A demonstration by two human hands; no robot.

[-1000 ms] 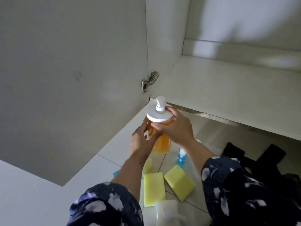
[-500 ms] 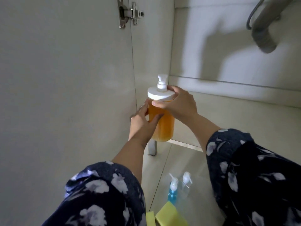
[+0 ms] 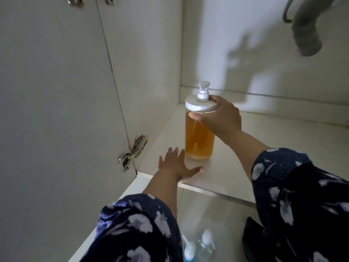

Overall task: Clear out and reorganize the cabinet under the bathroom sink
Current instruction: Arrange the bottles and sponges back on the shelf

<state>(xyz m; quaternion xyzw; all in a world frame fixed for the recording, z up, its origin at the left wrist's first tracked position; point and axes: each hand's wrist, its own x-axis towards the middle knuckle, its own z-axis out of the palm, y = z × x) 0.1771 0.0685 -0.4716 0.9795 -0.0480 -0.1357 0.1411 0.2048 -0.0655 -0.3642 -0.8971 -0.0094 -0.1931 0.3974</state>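
Note:
A tall clear pump bottle (image 3: 199, 140) of orange liquid with a white lid stands upright on the white cabinet floor (image 3: 264, 140), near the left inner wall. My right hand (image 3: 221, 118) grips it around the lid and upper body. My left hand (image 3: 176, 165) lies flat and open on the cabinet floor just in front of the bottle's base, fingers spread, holding nothing.
The open cabinet door (image 3: 56, 91) with its hinge (image 3: 132, 154) stands at the left. A grey drain pipe (image 3: 306, 33) hangs at the upper right. On the tiled floor below lie a blue pump bottle (image 3: 188, 250), a clear one (image 3: 206, 242) and a dark cloth (image 3: 253, 241).
The orange bottle went from being held in the air by both hands to standing on the cabinet floor. My left hand let go of it and dropped flat onto the floor.

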